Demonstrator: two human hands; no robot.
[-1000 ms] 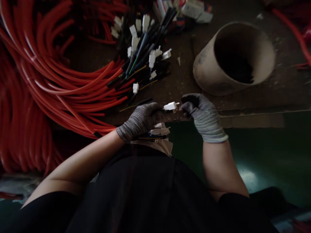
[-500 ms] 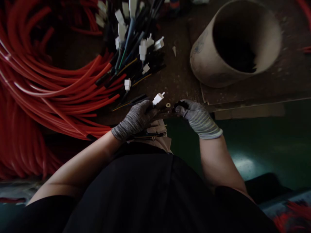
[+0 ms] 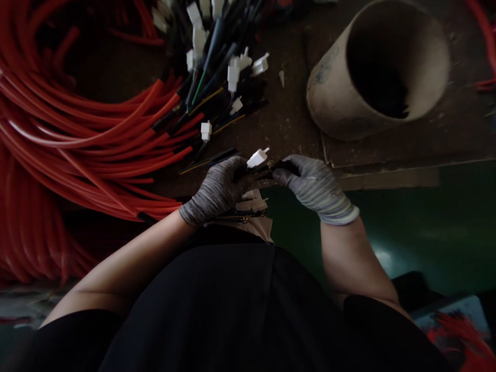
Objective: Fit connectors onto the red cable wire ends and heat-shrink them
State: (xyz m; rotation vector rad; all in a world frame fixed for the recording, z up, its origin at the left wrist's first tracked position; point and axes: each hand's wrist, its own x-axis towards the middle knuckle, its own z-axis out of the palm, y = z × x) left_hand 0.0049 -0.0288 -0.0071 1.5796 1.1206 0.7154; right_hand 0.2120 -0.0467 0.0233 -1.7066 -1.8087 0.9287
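My left hand, in a grey knit glove, is closed around the wire end of a cable. A white plug connector sticks up above its fingertips. My right hand, in a striped grey glove, has thumb and fingers pinched on something small and dark, too dim to name. Its fingertips are close to the dark wire ends by the left hand. A small ring-shaped piece shows between the two hands. Below my left wrist, dark wires with ring ends lie over a pale sheet.
Red cables lie coiled in thick bundles on the left. More white connectors on dark wires are heaped at the back. A wide cardboard tube holding dark pieces stands on the brown table at the right. Green floor shows beyond the front edge.
My right hand has moved left, closer to the left hand and the ring-shaped piece. The left hand still grips the cable end. The view has shifted slightly.
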